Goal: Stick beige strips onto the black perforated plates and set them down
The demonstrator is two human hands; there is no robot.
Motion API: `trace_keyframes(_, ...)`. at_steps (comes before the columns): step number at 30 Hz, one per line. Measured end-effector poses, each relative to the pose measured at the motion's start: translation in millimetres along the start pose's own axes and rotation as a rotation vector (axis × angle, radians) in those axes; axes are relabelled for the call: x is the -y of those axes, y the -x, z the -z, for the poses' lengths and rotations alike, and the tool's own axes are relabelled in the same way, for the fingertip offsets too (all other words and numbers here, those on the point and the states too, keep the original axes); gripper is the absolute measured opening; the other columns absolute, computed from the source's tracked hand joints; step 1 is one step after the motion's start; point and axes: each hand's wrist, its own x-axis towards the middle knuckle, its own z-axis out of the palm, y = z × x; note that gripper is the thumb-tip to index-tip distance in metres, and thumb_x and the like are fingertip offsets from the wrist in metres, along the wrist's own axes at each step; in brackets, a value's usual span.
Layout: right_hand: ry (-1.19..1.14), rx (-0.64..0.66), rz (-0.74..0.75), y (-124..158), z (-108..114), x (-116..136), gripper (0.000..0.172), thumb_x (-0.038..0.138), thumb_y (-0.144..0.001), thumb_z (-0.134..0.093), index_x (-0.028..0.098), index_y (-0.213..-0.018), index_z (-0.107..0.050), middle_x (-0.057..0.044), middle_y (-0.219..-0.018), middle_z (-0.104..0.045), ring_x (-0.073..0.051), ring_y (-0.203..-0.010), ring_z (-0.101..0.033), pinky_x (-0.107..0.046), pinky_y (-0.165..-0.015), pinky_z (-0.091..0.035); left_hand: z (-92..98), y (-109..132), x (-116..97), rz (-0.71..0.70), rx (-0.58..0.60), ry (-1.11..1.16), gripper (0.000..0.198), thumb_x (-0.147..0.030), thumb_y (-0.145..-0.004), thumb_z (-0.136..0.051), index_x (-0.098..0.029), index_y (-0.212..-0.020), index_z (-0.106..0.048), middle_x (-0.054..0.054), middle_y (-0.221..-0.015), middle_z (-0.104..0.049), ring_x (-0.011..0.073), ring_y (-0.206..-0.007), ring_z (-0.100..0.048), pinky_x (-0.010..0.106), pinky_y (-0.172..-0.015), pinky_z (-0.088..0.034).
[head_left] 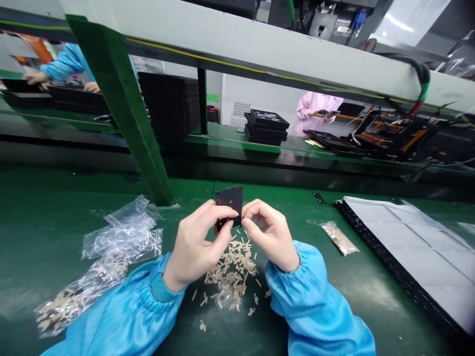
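Observation:
A thin black plate (230, 198) with small holes stands upright between my hands, above the green bench. My left hand (202, 237) pinches it between thumb and fingers. At the plate's right edge is my right hand (269, 230), its thumb and forefinger closed around a small dark piece too tiny to name. Below both hands lies a loose heap of small beige pieces (233, 269), with some scattered around it. A crumpled bit of clear plastic (225, 295) rests among them.
Clear plastic bags (122, 242) lie at left, one holding beige and dark pieces (61, 309). On the right are a small filled bag (339, 238) and a black tray with white sheeting (419, 257). A green post (122, 109) rises at left. Co-workers stand beyond the shelf.

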Motion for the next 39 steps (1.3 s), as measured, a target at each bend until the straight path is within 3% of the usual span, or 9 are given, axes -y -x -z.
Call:
trace_keyframes(20, 0.014, 0.032, -0.035, 1, 2, 6, 0.011, 0.016, -0.079, -0.054, 0.019, -0.069, -0.050, -0.001, -0.071, -0.053, -0.012, -0.067, -0.050, -0.026, -0.063, -0.042, 5.6, -3, -4, 0.212, 0.067, 0.355, 0.016, -0.009, -0.081, -0.053, -0.021, -0.091, -0.056, -0.005, -0.068, -0.051, 0.0048, -0.050, -0.058, 0.018, -0.051, -0.046)
trace_keyframes(29, 0.005, 0.041, 0.010, 4, 2, 15, 0.010, 0.015, -0.077, -0.051, 0.019, -0.068, -0.049, -0.001, -0.070, -0.052, -0.012, -0.065, -0.049, -0.026, -0.061, -0.041, 3.6, -6, -4, 0.325, 0.063, 0.723, 0.050, -0.011, -0.081, -0.053, -0.030, -0.125, -0.037, -0.001, -0.087, -0.060, 0.0048, -0.050, -0.057, 0.018, -0.047, -0.049)
trace_keyframes(39, -0.007, 0.011, -0.044, 3, 1, 17, 0.010, 0.014, -0.072, -0.049, 0.019, -0.064, -0.046, 0.000, -0.066, -0.051, -0.012, -0.062, -0.048, -0.026, -0.059, -0.041, -0.5, -5, -1, 0.332, 0.076, 0.822, 0.052, -0.012, -0.081, -0.055, -0.034, -0.124, -0.035, -0.002, -0.086, -0.060, 0.0067, -0.053, -0.059, 0.019, -0.051, -0.052)
